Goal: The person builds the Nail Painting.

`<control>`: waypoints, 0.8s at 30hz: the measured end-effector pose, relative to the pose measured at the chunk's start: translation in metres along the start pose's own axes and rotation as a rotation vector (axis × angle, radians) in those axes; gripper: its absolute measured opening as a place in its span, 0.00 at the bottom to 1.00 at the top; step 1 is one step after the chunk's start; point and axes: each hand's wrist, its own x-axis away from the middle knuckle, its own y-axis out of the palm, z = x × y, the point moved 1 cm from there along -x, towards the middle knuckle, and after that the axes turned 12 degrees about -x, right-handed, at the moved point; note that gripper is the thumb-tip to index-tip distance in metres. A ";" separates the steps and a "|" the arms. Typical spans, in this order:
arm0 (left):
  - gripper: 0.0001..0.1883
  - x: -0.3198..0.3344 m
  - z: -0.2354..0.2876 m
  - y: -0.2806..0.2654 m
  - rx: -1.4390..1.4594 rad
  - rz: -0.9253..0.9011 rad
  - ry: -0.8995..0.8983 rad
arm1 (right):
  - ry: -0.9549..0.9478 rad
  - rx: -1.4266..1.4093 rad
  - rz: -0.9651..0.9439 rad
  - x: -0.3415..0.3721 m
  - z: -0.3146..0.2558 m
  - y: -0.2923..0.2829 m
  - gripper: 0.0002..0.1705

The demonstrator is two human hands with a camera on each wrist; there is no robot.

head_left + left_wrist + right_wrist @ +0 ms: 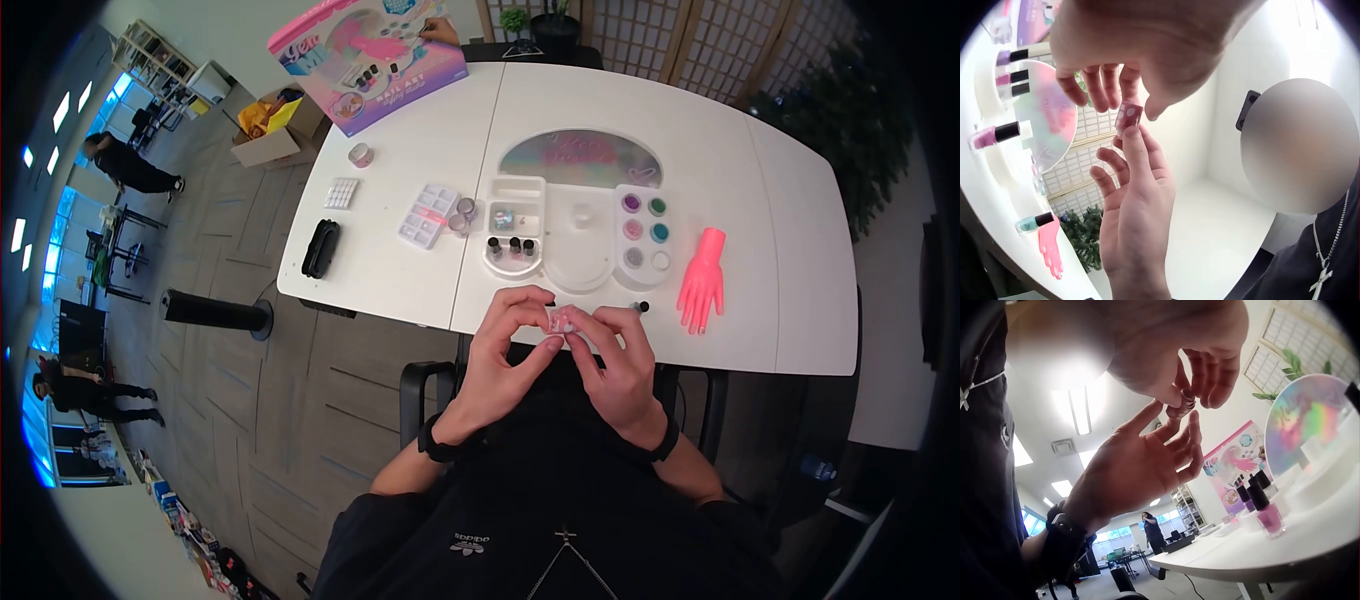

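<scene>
A small clear-and-pink piece with pale spots point(562, 320) point(1129, 117) is held in the air between both hands, just off the table's front edge. My left hand point(505, 355) grips its left side with thumb and forefinger, the other fingers bent loosely. On the opposite side my right hand point(620, 375) pinches it between thumb and forefinger. The right wrist view shows the piece point(1180, 406) partly covered by fingertips. Behind the hands stands a white station point(578, 272) with a compartment tray point(517, 195) and several black-capped bottles.
A pink model hand point(703, 280) lies at the right, near pots of coloured material point(633, 229). To the left are a divided clear box point(430, 215), a black case point(321, 249) and a small jar point(361, 155). A large printed box point(370, 60) stands at the back left.
</scene>
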 end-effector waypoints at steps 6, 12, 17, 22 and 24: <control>0.11 0.000 -0.001 -0.005 -0.167 -0.007 0.047 | 0.004 -0.072 -0.010 -0.001 0.003 0.003 0.25; 0.11 -0.002 0.011 -0.002 -0.280 0.044 0.066 | 0.054 -0.061 -0.016 0.000 0.004 0.002 0.26; 0.11 -0.003 0.005 -0.004 -0.248 0.000 0.066 | 0.027 -0.096 -0.046 0.002 0.012 0.003 0.26; 0.10 -0.004 0.001 -0.007 -0.148 -0.017 0.044 | 0.008 -0.068 -0.117 -0.002 0.013 -0.004 0.23; 0.10 -0.003 0.000 -0.010 -0.124 -0.057 0.009 | 0.019 -0.087 -0.148 -0.004 0.014 -0.004 0.21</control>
